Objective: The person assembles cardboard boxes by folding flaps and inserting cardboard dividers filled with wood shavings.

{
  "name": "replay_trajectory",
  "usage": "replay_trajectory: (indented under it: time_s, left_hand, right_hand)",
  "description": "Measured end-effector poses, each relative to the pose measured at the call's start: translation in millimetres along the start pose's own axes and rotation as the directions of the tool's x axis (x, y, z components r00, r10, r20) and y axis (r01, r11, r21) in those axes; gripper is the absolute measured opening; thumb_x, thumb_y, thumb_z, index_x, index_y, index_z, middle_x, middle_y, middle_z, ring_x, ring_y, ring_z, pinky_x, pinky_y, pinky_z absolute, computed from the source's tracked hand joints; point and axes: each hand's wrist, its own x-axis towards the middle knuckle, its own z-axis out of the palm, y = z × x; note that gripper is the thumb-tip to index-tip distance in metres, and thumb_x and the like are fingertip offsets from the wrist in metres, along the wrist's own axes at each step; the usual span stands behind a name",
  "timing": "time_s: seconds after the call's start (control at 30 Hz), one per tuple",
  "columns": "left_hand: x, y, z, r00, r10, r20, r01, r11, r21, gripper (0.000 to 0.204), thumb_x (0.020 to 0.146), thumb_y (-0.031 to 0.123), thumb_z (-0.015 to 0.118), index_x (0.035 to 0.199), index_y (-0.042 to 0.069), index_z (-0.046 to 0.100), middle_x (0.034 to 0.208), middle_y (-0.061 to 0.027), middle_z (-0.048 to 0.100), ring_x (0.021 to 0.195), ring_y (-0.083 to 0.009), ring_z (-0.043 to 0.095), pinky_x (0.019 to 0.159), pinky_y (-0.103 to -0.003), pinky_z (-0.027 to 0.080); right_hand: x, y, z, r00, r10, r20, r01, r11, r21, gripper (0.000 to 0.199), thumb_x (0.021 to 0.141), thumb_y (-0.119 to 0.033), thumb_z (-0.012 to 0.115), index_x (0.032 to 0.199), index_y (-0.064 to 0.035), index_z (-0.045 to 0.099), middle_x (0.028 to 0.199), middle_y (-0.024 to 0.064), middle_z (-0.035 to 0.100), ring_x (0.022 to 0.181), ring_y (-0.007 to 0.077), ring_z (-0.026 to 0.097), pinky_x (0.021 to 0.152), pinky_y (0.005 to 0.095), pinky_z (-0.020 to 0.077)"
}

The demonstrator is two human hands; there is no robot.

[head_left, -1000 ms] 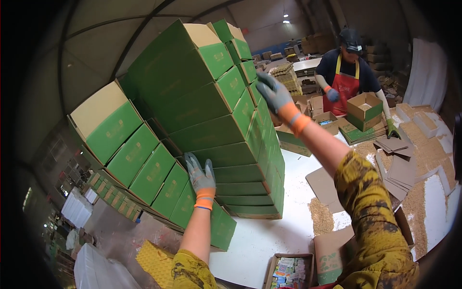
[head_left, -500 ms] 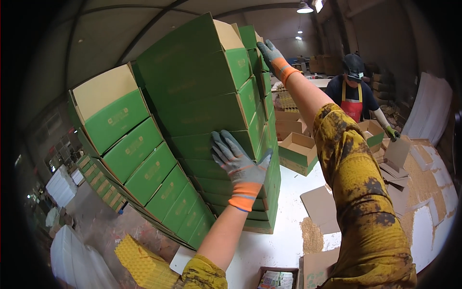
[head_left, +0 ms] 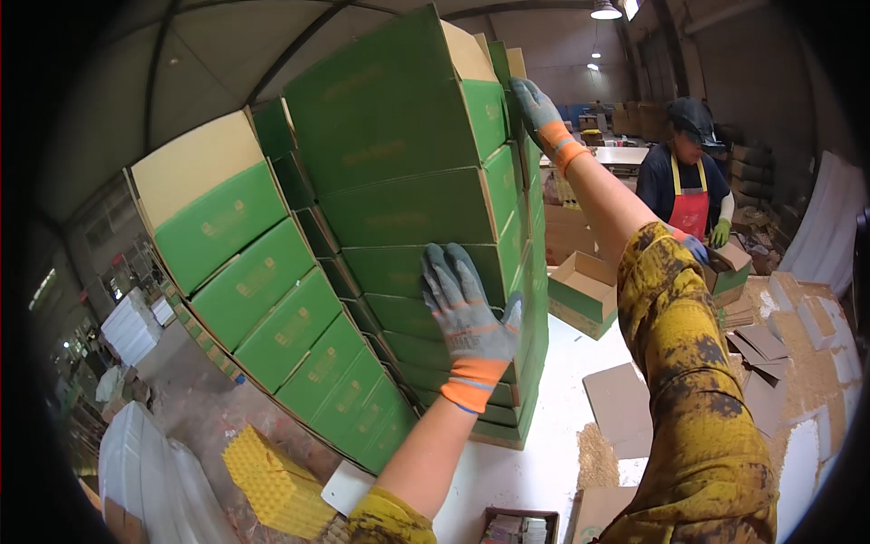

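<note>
A tall stack of green cardboard boxes [head_left: 390,136] rises in front of me, the topmost with cream flaps upright. My left hand [head_left: 469,313], in a grey glove with an orange cuff, lies with spread fingers against the near face of the stack, at mid height. Higher up, my right hand [head_left: 542,116], gloved alike, reaches to the stack's right side with its fingers stretched along the upper boxes. Neither hand grips anything. Left of this stack leans a second stack of green boxes [head_left: 254,286], and more boxes show darkly in the gap between.
The stacks stand on a white table [head_left: 485,485]. An open green box [head_left: 580,295], cardboard sheets [head_left: 621,408] and a small box of printed packets [head_left: 518,528] lie around. Yellow egg trays [head_left: 272,480] are low on the left. A co-worker [head_left: 689,181] handles a box at right.
The tall stack and both my hands appear farther right in the view, and the gap to the left stack looks wider. The co-worker's hands have moved onto a box.
</note>
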Motion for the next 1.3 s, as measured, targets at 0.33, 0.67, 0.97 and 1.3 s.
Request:
replay_trajectory:
  time_s: [0.33, 0.67, 0.97, 1.3]
  left_hand:
    - [-2, 4, -2, 0.999, -0.036, 0.035, 0.034, 0.998, 0.052, 0.111, 0.074, 0.049, 0.074, 0.152, -0.002, 0.012, 0.157, -0.0254, 0.012, 0.144, -0.0426, 0.016, 0.118, -0.05, 0.014]
    - [-6, -15, -33, 1.0, 0.027, -0.006, -0.028, 0.997, -0.067, 0.092, 0.084, 0.05, 0.066, 0.152, 0.006, 0.022, 0.156, -0.0211, 0.021, 0.142, -0.039, 0.023, 0.115, -0.049, 0.02]
    - [-25, -15, -29, 0.999, -0.031, -0.034, 0.015, 0.916, -0.4, 0.073, 0.088, 0.039, 0.067, 0.144, 0.003, 0.039, 0.15, -0.0218, 0.035, 0.137, -0.0371, 0.035, 0.113, -0.043, 0.028]
    - [-200, 93, -16, 0.771, 0.011, 0.637, 0.546, 0.505, -0.669, 0.045, 0.095, 0.018, 0.061, 0.133, -0.005, 0.05, 0.131, -0.0142, 0.057, 0.117, -0.0189, 0.054, 0.102, -0.031, 0.041]
  right_hand:
    - [-20, -41, -31, 0.966, 0.195, 0.169, -0.226, 0.954, 0.195, 0.066, 0.095, -0.039, 0.059, 0.144, -0.0017, 0.038, 0.143, 0.011, 0.047, 0.131, 0.022, 0.043, 0.108, 0.0299, 0.0338]
    - [-153, -153, -149, 0.842, 0.429, 0.326, -0.488, 0.864, 0.123, 0.056, 0.095, -0.033, 0.062, 0.143, -0.011, 0.043, 0.129, 0.0042, 0.057, 0.113, 0.0155, 0.055, 0.09, 0.0309, 0.0464]
    - [-349, -302, -344, 0.676, 0.679, 0.287, -0.668, 0.729, -0.152, 0.052, 0.098, -0.03, 0.056, 0.145, -0.0132, 0.042, 0.131, 0.008, 0.056, 0.114, 0.018, 0.058, 0.094, 0.031, 0.0468]
    - [-581, -319, -625, 0.296, 0.926, -0.236, -0.938, 0.328, 0.109, 0.05, 0.097, -0.025, 0.058, 0.142, -0.01, 0.042, 0.129, 0.0071, 0.057, 0.115, 0.0178, 0.056, 0.095, 0.0332, 0.0479]
